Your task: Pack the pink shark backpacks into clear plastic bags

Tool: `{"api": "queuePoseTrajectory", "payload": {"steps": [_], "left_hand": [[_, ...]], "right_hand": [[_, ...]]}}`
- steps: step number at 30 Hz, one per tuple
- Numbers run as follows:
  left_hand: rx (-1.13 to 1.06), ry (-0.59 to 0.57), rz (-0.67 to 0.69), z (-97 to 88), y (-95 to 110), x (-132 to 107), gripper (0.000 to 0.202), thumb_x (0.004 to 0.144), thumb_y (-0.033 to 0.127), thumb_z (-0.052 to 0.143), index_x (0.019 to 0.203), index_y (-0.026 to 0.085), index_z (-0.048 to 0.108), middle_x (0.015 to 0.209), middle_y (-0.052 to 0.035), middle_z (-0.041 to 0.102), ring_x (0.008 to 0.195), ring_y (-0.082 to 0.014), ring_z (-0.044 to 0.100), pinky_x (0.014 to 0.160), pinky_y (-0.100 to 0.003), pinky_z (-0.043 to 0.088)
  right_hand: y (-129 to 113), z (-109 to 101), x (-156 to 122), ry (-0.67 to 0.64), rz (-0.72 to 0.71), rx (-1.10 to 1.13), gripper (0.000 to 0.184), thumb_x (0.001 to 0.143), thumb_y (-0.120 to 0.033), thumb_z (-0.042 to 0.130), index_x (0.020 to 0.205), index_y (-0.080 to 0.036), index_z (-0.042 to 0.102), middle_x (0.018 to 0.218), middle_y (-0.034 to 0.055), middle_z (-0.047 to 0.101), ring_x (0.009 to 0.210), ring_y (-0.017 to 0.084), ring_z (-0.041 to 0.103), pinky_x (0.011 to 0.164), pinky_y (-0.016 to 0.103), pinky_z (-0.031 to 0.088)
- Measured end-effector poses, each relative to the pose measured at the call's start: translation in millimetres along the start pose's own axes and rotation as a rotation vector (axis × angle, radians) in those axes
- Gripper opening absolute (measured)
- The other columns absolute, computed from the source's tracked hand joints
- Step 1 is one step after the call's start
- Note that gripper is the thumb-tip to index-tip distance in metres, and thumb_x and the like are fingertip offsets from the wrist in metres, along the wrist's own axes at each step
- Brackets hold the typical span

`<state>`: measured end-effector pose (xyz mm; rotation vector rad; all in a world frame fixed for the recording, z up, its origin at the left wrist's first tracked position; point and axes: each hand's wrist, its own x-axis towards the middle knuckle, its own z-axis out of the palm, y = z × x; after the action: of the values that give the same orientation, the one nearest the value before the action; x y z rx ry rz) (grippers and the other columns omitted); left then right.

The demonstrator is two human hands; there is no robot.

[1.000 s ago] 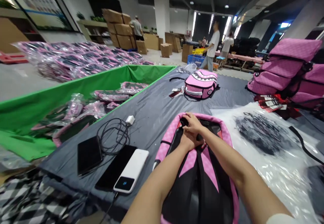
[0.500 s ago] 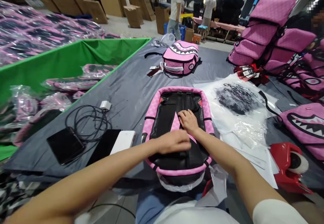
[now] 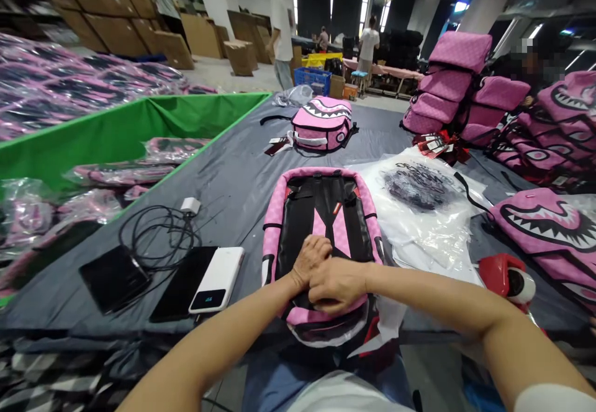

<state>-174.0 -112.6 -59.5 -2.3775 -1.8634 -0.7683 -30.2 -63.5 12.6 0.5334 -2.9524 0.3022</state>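
Observation:
A pink and black backpack lies back-side up on the grey table cover right in front of me. Both my hands rest on its near end, pressed close together. My left hand has its fingers curled down on the pink centre panel. My right hand is closed like a fist just below it, overlapping the left wrist, near the bag's bottom edge. What either hand grips is hidden under the fingers.
Left of the bag lie a white power bank, two dark phones, a coiled cable and a charger. On the right are printed plastic bags, a red tape dispenser and shark-face backpacks. Another backpack lies further off; a green bin holds bagged packs. People stand at the back.
My hands slid from the backpack's top down to its near end and came together. My view tipped down and then lifted a little.

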Motion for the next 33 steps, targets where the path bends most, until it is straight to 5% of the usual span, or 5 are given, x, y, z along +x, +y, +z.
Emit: {"api": "queuePoseTrajectory", "payload": {"steps": [9,19,23,27,33], "left_hand": [[0.031,0.148,-0.199,15.0,-6.8,7.3,0.044,0.102,0.031,0.036,0.135,0.016,0.062,0.131,-0.0160,0.065,0.122,-0.0306,0.057,0.109,-0.050,0.043],[0.190,-0.034,-0.269,24.9,29.9,-37.2,0.057,0.095,0.037,0.049,0.148,0.016,0.053,0.158,-0.0162,0.045,0.149,-0.0364,0.038,0.123,-0.058,0.030],[0.185,-0.050,-0.226,28.5,47.6,-68.4,0.065,0.098,0.051,0.046,0.151,0.015,0.048,0.158,-0.0171,0.045,0.150,-0.0374,0.035,0.123,-0.059,0.030],[0.153,-0.084,-0.147,3.8,41.4,-60.5,0.067,0.099,0.061,0.039,0.147,0.016,0.053,0.153,-0.0186,0.051,0.141,-0.0369,0.047,0.118,-0.057,0.036],[0.195,-0.055,-0.192,-31.7,12.8,14.4,0.064,0.099,0.063,0.040,0.147,0.023,0.054,0.151,-0.0180,0.053,0.144,-0.0416,0.041,0.118,-0.070,0.022]], "right_hand": [[17.5,52.3,-8.7,-0.046,-0.113,-0.101,0.016,0.090,-0.033,0.064,0.077,-0.024,0.060,0.070,-0.0002,0.065,0.074,0.017,0.062,0.074,0.029,0.046],[-20.4,41.8,-10.3,0.171,0.004,-0.344,0.024,0.095,-0.037,0.058,0.074,-0.024,0.061,0.073,0.0008,0.064,0.072,0.017,0.058,0.081,0.035,0.045],[17.0,3.6,-13.2,0.340,0.556,-0.378,0.022,0.097,-0.028,0.054,0.113,-0.022,0.068,0.113,0.0102,0.072,0.110,0.023,0.062,0.101,0.041,0.042],[61.1,-4.8,-24.5,0.269,1.130,-0.251,0.048,0.101,-0.030,0.048,0.148,-0.019,0.050,0.159,0.0125,0.045,0.146,0.028,0.040,0.120,0.049,0.027],[65.9,34.4,-30.8,0.283,1.163,-0.206,0.048,0.103,-0.031,0.045,0.150,-0.023,0.050,0.162,0.0086,0.041,0.150,0.026,0.037,0.123,0.053,0.024]]}}
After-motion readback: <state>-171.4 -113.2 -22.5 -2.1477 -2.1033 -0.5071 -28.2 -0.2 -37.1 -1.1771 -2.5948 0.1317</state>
